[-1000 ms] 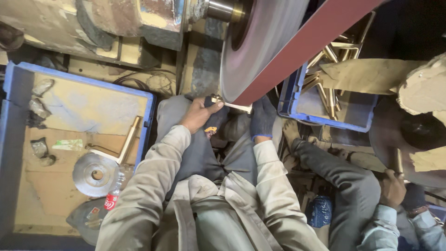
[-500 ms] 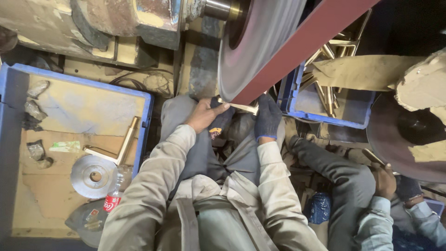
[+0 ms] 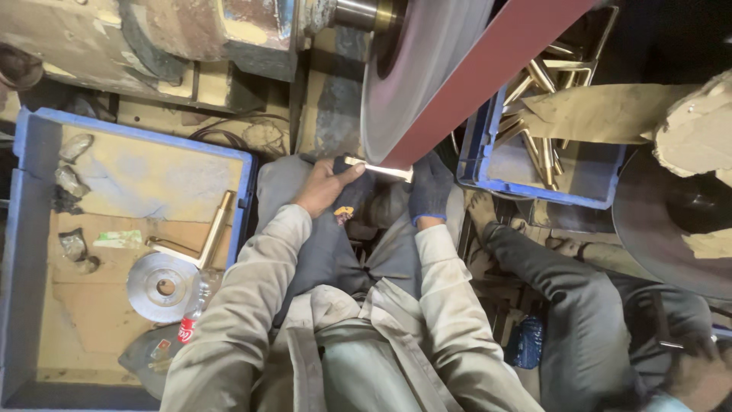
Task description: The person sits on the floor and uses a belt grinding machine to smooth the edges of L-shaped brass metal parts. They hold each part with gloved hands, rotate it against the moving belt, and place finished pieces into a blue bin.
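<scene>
Head view: brass piece (image 3: 379,168) between both hands, bare left hand (image 3: 324,187) and gloved right hand (image 3: 429,189) each gripping an end.

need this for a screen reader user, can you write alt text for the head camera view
Seen from above, a seated person presses a short brass piece against a dark red sanding belt, bare left hand at one end, gloved right hand at the other. A blue crate at left holds a metal disc; another blue bin at right holds brass parts.
</scene>
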